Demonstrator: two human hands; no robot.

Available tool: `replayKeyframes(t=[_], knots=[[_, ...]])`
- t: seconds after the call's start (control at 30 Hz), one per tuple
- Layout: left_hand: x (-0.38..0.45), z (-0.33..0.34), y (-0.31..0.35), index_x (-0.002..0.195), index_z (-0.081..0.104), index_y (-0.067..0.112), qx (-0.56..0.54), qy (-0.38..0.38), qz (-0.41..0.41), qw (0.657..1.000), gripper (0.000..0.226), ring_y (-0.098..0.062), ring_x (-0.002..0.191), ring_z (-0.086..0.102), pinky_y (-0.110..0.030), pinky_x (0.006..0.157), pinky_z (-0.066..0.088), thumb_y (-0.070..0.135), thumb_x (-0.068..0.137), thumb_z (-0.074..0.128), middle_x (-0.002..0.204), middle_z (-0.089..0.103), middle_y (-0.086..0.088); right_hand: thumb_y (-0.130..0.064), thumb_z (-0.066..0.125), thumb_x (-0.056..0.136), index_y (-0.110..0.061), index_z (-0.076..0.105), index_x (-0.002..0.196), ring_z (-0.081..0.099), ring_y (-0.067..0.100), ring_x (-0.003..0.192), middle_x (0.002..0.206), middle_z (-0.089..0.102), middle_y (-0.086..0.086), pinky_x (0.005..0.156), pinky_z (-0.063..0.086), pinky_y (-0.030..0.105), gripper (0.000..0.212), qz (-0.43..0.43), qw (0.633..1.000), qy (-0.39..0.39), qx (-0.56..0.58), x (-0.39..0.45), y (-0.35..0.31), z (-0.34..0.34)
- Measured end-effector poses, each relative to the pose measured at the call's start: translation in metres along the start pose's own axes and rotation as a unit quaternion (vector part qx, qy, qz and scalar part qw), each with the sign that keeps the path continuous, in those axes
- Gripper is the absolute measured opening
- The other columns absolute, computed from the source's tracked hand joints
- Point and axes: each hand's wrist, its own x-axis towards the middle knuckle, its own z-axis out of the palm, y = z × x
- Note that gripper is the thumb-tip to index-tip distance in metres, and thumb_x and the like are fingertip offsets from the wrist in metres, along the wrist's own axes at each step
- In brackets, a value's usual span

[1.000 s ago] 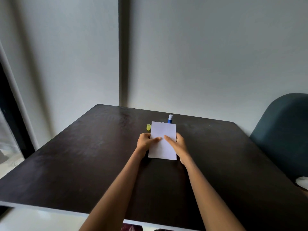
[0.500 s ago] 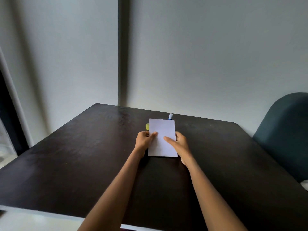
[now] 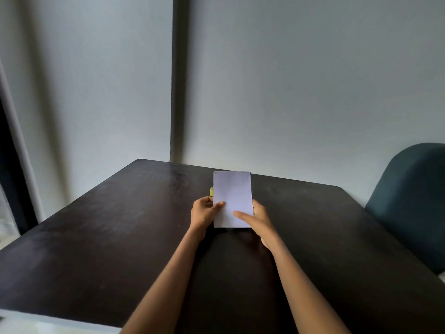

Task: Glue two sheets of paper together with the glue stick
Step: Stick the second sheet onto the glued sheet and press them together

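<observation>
A white paper (image 3: 232, 195) is held tilted up above the dark table (image 3: 108, 237), its lower edge near the tabletop. My left hand (image 3: 204, 213) grips its lower left edge with the thumb on the front. My right hand (image 3: 258, 219) holds the lower right side, thumb lying across the front. I cannot tell whether it is one sheet or two pressed together. A small yellow cap (image 3: 211, 191) peeks out at the paper's left edge. The glue stick is hidden behind the paper.
A dark teal chair (image 3: 409, 206) stands at the table's right side. A grey wall with a dark vertical strip (image 3: 179, 78) rises behind the table. The table's near edge (image 3: 60, 318) runs along the bottom left.
The paper has been lifted off the table and tilted upright in both hands. It now hides the blue glue stick that showed behind it.
</observation>
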Motion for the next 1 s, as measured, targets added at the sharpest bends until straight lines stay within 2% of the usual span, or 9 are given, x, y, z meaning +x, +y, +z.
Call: replayKeyframes(t=[0.1, 0.17, 0.27, 0.43, 0.53, 0.63, 0.73, 0.8, 1.0], knots=[[-0.001, 0.001, 0.0, 0.064, 0.06, 0.016, 0.025, 0.023, 0.014, 0.999, 0.023, -0.022, 0.076, 0.065, -0.037, 0.072, 0.052, 0.026, 0.082, 0.072, 0.077, 0.071, -0.005, -0.016, 0.057, 0.091, -0.016, 0.063, 0.09, 0.058, 0.01, 0.077, 0.083, 0.064, -0.003, 0.069, 0.044, 0.024, 0.006, -0.007, 0.999, 0.039, -0.023, 0.0, -0.001, 0.002], [-0.002, 0.003, 0.002, 0.068, 0.063, 0.015, 0.029, 0.003, 0.013, 0.999, 0.022, -0.019, 0.074, 0.065, -0.032, 0.062, 0.053, 0.029, 0.081, 0.073, 0.078, 0.071, -0.004, -0.02, 0.048, 0.096, -0.012, 0.052, 0.072, 0.041, 0.01, 0.07, 0.069, 0.048, -0.001, 0.061, 0.032, 0.027, 0.025, -0.01, 0.996, 0.08, -0.029, 0.003, 0.002, 0.002], [-0.005, 0.003, 0.003, 0.085, 0.067, 0.009, 0.031, -0.05, 0.004, 0.998, 0.019, -0.021, 0.069, 0.069, -0.027, 0.046, 0.054, 0.023, 0.077, 0.077, 0.089, 0.072, -0.011, -0.026, 0.053, 0.095, 0.002, 0.06, 0.092, 0.049, 0.01, 0.079, 0.081, 0.057, 0.003, 0.067, 0.038, 0.023, 0.029, 0.0, 0.996, 0.09, 0.01, 0.002, 0.0, 0.001], [-0.008, 0.002, 0.002, 0.093, 0.068, 0.004, 0.046, -0.017, 0.017, 0.999, 0.026, -0.026, 0.054, 0.068, -0.025, 0.042, 0.05, 0.023, 0.078, 0.075, 0.082, 0.073, -0.014, -0.016, 0.074, 0.077, -0.019, 0.057, 0.116, 0.065, 0.01, 0.098, 0.107, 0.067, -0.005, 0.084, 0.053, 0.027, 0.043, 0.006, 1.0, -0.002, -0.011, 0.004, 0.003, 0.0], [-0.009, 0.003, 0.003, 0.08, 0.064, 0.007, 0.05, -0.001, 0.029, 0.998, 0.024, -0.022, 0.038, 0.061, -0.024, 0.036, 0.045, 0.029, 0.079, 0.074, 0.064, 0.069, -0.008, -0.017, 0.063, 0.088, -0.021, 0.061, 0.094, 0.062, 0.008, 0.081, 0.088, 0.066, -0.004, 0.073, 0.049, 0.026, 0.008, -0.004, 0.999, 0.03, -0.022, 0.003, 0.003, 0.001], [-0.01, 0.004, 0.004, 0.071, 0.058, 0.011, 0.075, 0.023, 0.035, 0.996, 0.025, -0.014, 0.029, 0.052, -0.02, 0.03, 0.037, 0.029, 0.082, 0.072, 0.058, 0.064, -0.003, -0.027, 0.052, 0.094, -0.022, 0.039, 0.062, 0.035, 0.008, 0.059, 0.06, 0.037, -0.008, 0.057, 0.028, 0.027, 0.035, -0.025, 0.996, 0.076, -0.032, 0.007, 0.008, 0.001], [-0.011, 0.004, 0.004, 0.08, 0.058, 0.002, 0.083, 0.045, 0.039, 0.995, 0.029, -0.008, 0.027, 0.047, -0.019, 0.03, 0.034, 0.029, 0.085, 0.069, 0.058, 0.064, -0.006, -0.029, 0.068, 0.084, -0.024, 0.059, 0.079, 0.062, 0.006, 0.072, 0.076, 0.065, -0.012, 0.064, 0.045, 0.015, 0.012, -0.022, 0.999, 0.032, -0.02, 0.004, 0.003, 0.001], [-0.012, 0.003, 0.004, 0.084, 0.059, 0.003, 0.085, 0.038, 0.046, 0.995, 0.027, -0.003, 0.027, 0.046, -0.017, 0.03, 0.034, 0.028, 0.085, 0.068, 0.06, 0.064, -0.007, -0.022, 0.073, 0.079, -0.025, 0.061, 0.09, 0.067, 0.006, 0.086, 0.092, 0.07, -0.01, 0.071, 0.05, 0.015, 0.017, -0.012, 1.0, 0.013, -0.013, 0.004, 0.005, 0.0], [-0.011, -0.002, 0.004, 0.094, 0.064, 0.005, 0.056, -0.06, 0.054, 0.995, 0.023, -0.001, 0.032, 0.049, -0.013, 0.033, 0.031, 0.024, 0.084, 0.071, 0.057, 0.062, 0.001, -0.029, 0.062, 0.089, -0.02, 0.049, 0.063, 0.045, 0.008, 0.057, 0.061, 0.047, -0.007, 0.054, 0.032, 0.023, 0.031, -0.012, 0.994, 0.099, 0.04, 0.005, 0.004, -0.001]])
